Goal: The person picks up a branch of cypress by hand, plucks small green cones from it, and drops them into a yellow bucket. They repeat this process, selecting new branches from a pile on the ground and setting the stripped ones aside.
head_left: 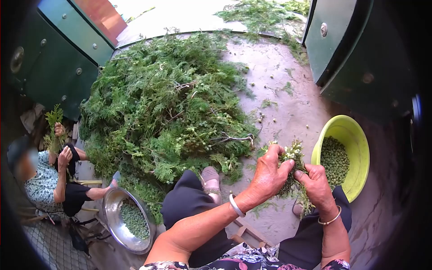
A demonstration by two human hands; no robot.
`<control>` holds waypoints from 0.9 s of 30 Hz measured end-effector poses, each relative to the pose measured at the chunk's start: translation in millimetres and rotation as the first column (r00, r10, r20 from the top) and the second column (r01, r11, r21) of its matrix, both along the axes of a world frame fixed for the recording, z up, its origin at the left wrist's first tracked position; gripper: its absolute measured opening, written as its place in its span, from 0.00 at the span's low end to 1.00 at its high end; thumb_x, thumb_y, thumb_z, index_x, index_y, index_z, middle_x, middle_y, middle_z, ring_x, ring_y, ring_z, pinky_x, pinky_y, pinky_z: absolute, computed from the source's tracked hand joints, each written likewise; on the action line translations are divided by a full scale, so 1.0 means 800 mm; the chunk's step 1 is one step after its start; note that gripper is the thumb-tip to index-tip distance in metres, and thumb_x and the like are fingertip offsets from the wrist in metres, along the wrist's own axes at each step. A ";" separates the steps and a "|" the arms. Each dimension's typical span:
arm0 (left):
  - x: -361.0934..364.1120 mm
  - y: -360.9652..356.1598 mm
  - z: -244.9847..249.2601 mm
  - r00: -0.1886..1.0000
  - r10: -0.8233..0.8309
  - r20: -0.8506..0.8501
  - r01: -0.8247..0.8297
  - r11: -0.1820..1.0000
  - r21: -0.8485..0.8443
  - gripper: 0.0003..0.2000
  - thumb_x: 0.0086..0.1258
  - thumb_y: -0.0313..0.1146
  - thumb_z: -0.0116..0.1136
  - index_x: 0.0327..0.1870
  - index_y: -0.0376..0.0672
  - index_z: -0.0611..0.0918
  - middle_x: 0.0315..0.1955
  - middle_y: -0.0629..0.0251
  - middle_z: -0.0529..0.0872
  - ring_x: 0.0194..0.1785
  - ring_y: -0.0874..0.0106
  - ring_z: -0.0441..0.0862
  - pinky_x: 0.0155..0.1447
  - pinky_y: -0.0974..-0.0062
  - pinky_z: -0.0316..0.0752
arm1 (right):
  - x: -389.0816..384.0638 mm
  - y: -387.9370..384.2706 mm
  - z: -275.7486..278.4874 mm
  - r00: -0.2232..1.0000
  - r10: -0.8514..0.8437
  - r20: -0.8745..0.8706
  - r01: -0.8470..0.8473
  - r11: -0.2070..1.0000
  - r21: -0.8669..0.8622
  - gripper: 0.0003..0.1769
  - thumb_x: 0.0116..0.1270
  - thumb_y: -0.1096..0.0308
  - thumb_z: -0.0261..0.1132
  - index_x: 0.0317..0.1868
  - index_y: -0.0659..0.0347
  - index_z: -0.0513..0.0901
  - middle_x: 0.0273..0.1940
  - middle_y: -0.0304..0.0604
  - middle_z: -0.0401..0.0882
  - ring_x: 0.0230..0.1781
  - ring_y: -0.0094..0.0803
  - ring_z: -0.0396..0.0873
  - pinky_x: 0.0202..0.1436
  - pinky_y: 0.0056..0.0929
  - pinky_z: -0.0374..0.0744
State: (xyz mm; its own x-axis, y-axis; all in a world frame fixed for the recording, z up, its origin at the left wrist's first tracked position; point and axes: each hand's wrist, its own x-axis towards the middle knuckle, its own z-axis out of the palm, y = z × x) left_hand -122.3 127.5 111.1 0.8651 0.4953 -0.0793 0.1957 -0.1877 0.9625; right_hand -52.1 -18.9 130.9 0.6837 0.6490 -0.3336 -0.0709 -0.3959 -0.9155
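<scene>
The left hand [269, 175] and right hand [318, 186] meet above the knees, the fingers of both clamped on a leafy sprig [294, 152]. Just to the right sits a yellow bowl [348, 126] of green seeds [335, 159]. A branch pile [162, 103] covers the floor to the far left.

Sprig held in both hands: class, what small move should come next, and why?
Probably shift the sprig rightwards over the yellow basin before pulling more off. Both the left hand and right hand grip it beside the basin, not over it, while the green seeds lie inside.
</scene>
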 end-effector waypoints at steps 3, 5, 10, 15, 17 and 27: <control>0.000 0.004 0.006 0.999 -0.020 -0.047 0.017 0.999 -0.051 0.13 0.61 0.29 0.62 0.41 0.31 0.76 0.26 0.57 0.79 0.30 0.74 0.77 0.35 0.72 0.74 | 0.001 0.004 0.015 0.999 0.037 -0.004 -0.037 0.997 -0.068 0.08 0.67 0.72 0.60 0.34 0.69 0.80 0.23 0.25 0.70 0.25 0.13 0.62 0.25 0.22 0.64; -0.001 0.004 -0.001 1.000 0.002 -0.008 -0.002 0.999 -0.036 0.11 0.61 0.28 0.61 0.39 0.31 0.76 0.24 0.58 0.79 0.29 0.75 0.76 0.34 0.72 0.73 | 0.001 0.005 0.017 0.998 0.034 -0.055 -0.039 0.996 -0.081 0.08 0.67 0.72 0.60 0.34 0.69 0.81 0.23 0.25 0.71 0.24 0.13 0.62 0.25 0.22 0.64; -0.003 0.000 -0.003 1.000 0.005 0.014 -0.004 0.991 -0.131 0.06 0.62 0.26 0.58 0.34 0.33 0.75 0.20 0.63 0.78 0.26 0.78 0.75 0.30 0.75 0.71 | 0.002 0.007 0.008 0.998 0.052 -0.045 -0.055 0.997 -0.059 0.09 0.67 0.70 0.61 0.37 0.69 0.82 0.23 0.26 0.72 0.23 0.13 0.63 0.25 0.22 0.65; -0.003 -0.004 -0.008 0.998 0.023 0.057 -0.016 0.993 -0.117 0.05 0.63 0.25 0.57 0.29 0.34 0.75 0.17 0.67 0.77 0.23 0.80 0.75 0.27 0.77 0.71 | 0.001 0.012 0.008 1.000 0.011 0.001 -0.011 0.993 -0.117 0.08 0.67 0.71 0.61 0.38 0.69 0.82 0.27 0.28 0.76 0.27 0.14 0.66 0.27 0.23 0.68; -0.003 -0.002 -0.009 0.998 0.020 0.051 -0.013 0.992 -0.124 0.05 0.64 0.25 0.57 0.30 0.34 0.75 0.17 0.67 0.77 0.22 0.81 0.74 0.26 0.78 0.70 | 0.000 0.015 -0.009 0.999 -0.034 0.008 0.034 0.998 -0.055 0.09 0.66 0.71 0.61 0.38 0.69 0.82 0.26 0.31 0.76 0.26 0.16 0.67 0.27 0.26 0.69; -0.003 0.009 0.030 0.999 0.027 -0.042 -0.047 0.819 -0.572 0.05 0.70 0.27 0.54 0.41 0.36 0.79 0.23 0.66 0.81 0.20 0.82 0.74 0.20 0.86 0.65 | 0.029 -0.003 -0.020 0.934 -0.149 0.323 0.168 0.985 -0.030 0.16 0.62 0.66 0.64 0.24 0.71 0.74 0.17 0.57 0.68 0.16 0.36 0.66 0.26 0.38 0.69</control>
